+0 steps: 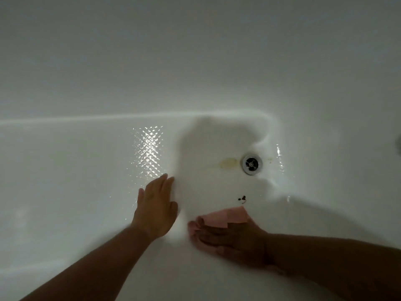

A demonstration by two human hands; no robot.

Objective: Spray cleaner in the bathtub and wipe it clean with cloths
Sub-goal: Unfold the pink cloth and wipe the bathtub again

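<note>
Pressing a pink cloth [225, 217] flat on the tub [82, 192] floor, the right hand [235, 238] lies over it with fingers stretched out, not curled. The left hand [155, 210] rests just beside it on the bare floor, palm down, fingers straight and together. Dark specks [242, 198] sit just beyond the cloth; a yellowish stain [227, 163] lies beside the drain [251, 164].

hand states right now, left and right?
left hand: open, flat on the bathtub floor, holding nothing.
right hand: open, fingers fairly straight, pressing the pink cloth down.
</note>
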